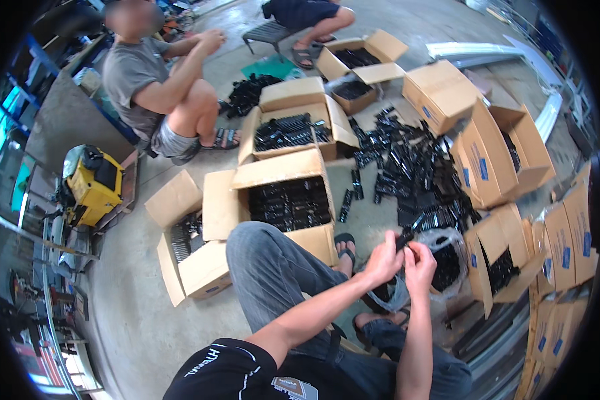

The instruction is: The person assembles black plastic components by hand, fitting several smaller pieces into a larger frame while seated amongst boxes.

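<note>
Rows of black pieces (pixel 288 203) fill much of the near carton (pixel 279 170), and the carton behind it (pixel 291 95) also holds many, so a good share appears already boxed. Unboxed, a large loose heap (pixel 407 150) spreads across the floor (pixel 123 293) in front of the person, and more black pieces show inside a clear plastic bag (pixel 440 237) beside the hands. How many remain cannot be counted.

One black piece (pixel 405 236) is up in the air between the two hands, above the floor near the bag. The left hand (pixel 384 259) has its fingers curled around it; the right hand (pixel 420 264) has its fingers bunched at the piece's near end, though whether they grip it cannot be told.

The surface is bare grey concrete, with cartons standing around the heap; one carton (pixel 442 90) at the far right looks closed on top. A co-worker (pixel 130 73) squats at the upper left near a dark pile (pixel 247 93), and another person sits on a low bench (pixel 273 33). Around the workshop are a yellow machine (pixel 93 193) and long pale metal strips (pixel 477 50).
</note>
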`<state>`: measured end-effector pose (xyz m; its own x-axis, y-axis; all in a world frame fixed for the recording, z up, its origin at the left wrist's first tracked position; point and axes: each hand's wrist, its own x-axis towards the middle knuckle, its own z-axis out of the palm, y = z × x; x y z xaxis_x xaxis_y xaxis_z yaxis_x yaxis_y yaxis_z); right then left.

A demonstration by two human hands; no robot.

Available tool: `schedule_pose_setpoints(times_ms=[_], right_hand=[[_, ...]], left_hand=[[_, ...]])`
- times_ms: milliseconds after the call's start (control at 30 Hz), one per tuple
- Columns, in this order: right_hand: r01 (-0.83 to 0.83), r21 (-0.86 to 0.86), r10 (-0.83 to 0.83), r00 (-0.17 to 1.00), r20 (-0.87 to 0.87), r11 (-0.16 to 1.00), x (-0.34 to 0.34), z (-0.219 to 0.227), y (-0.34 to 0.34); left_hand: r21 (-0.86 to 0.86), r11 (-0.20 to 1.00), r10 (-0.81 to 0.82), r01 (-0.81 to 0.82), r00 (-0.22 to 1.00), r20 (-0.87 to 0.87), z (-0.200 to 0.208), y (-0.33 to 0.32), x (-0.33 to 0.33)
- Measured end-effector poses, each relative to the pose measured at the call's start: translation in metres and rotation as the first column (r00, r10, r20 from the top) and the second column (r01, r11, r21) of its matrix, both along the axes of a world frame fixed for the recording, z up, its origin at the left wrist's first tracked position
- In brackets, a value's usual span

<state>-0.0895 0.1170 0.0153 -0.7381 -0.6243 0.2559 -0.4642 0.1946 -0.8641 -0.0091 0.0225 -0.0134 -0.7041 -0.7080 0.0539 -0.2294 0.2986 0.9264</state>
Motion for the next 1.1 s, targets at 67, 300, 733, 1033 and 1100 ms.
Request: schedule_pose_setpoints(times_ms=[67, 300, 733, 1033, 1100], right_hand=[[-0.014, 0.009, 0.015, 0.997, -0.08, 1.0, -0.002, 0.001, 0.002], [0.001, 0.151, 0.04, 0.961, -0.272, 0.989, -0.002, 0.002, 0.0], [0.006, 0.138, 0.016, 0.987, -0.161, 0.99, 0.007, 0.011, -0.003], [0.074, 0.223, -0.034, 0.984, -0.177, 0.972, -0.001, 0.007, 0.0], [-0.006, 0.107, 0.02, 0.991, -0.129, 0.994, -0.005, 0.002, -0.001]], left_hand=[[0.008, 1.0, -0.002, 0.002, 1.0, 0.002, -0.001, 0.003, -0.001], [0.04, 0.998, -0.042, 0.043, 0.999, -0.022, 0.006, 0.003, 0.001], [0.06, 0.997, -0.058, 0.055, 0.997, 0.047, 0.004, 0.002, 0.005], [0.012, 1.0, -0.019, 0.018, 0.998, 0.058, 0.001, 0.006, -0.005], [0.014, 1.0, -0.027, 0.027, 0.999, 0.042, 0.012, 0.003, -0.003]])
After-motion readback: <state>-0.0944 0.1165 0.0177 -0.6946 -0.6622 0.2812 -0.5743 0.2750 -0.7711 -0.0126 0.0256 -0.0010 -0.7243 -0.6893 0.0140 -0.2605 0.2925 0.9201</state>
